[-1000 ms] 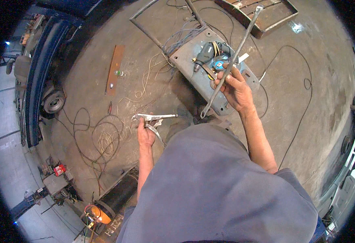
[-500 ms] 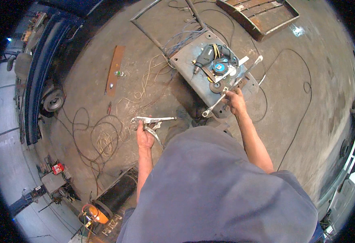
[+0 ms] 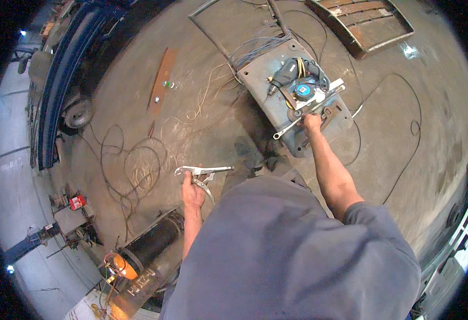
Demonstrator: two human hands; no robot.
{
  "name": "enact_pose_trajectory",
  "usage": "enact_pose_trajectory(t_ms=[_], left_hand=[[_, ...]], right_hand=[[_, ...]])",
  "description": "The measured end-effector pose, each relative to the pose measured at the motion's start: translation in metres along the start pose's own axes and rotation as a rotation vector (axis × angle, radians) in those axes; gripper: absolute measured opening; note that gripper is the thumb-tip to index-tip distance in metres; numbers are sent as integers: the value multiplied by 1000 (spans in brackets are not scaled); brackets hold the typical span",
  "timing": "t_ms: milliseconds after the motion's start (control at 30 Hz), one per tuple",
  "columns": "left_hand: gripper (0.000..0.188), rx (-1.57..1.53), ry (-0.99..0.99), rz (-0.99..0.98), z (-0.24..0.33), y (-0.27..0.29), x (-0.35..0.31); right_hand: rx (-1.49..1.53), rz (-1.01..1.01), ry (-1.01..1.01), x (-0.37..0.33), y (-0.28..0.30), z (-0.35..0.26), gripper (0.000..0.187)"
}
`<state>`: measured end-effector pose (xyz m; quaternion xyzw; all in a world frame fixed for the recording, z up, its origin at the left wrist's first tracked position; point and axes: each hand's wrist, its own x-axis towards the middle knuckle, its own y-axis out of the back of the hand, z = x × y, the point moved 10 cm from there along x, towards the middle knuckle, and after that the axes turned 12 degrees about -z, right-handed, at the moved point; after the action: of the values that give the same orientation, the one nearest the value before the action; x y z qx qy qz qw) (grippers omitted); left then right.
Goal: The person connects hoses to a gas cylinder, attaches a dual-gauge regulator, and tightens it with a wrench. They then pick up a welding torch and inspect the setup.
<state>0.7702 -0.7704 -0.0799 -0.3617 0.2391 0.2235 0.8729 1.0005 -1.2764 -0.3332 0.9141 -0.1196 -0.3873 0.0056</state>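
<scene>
In my left hand (image 3: 193,195) is a pair of silver locking pliers (image 3: 212,170), its jaw end toward the left and its handles apart. My right hand (image 3: 312,122) is closed around a long silver wrench (image 3: 286,130), down at the near part of a worn metal cart top (image 3: 262,76). The wrench's ring end sticks out past the cart's left edge, and its far part runs up to the right among other tools. Beside it lie a dark power drill (image 3: 286,73), a round black tape measure with a blue centre (image 3: 302,92) and a rusty tool (image 3: 330,113).
A bent pipe handle (image 3: 208,36) rises from the cart's far side. Cables (image 3: 117,176) lie in loops on the floor at left, near a rusty flat bar (image 3: 162,80). A rusty metal frame (image 3: 358,45) stands far right. A dark gas cylinder (image 3: 156,240) lies at lower left.
My right hand has reached forward and down onto the cart top with the wrench. The left hand keeps the pliers in nearly the same place. The whole view has shifted slightly.
</scene>
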Motion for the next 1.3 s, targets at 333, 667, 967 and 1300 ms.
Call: enact_pose_trajectory(t_ms=[333, 667, 967, 1300], left_hand=[[36, -58, -45, 71, -22, 51, -1], [35, -65, -40, -48, -47, 93, 43], [41, -218, -74, 13, -50, 142, 40], [43, 59, -285, 199, -5, 206, -49]], right_hand=[[-139, 18, 126, 4, -20, -17, 38], [-256, -408, -88, -76, -40, 96, 28], [-48, -496, -210, -81, -70, 163, 27], [441, -269, -302, 26, -142, 102, 36]])
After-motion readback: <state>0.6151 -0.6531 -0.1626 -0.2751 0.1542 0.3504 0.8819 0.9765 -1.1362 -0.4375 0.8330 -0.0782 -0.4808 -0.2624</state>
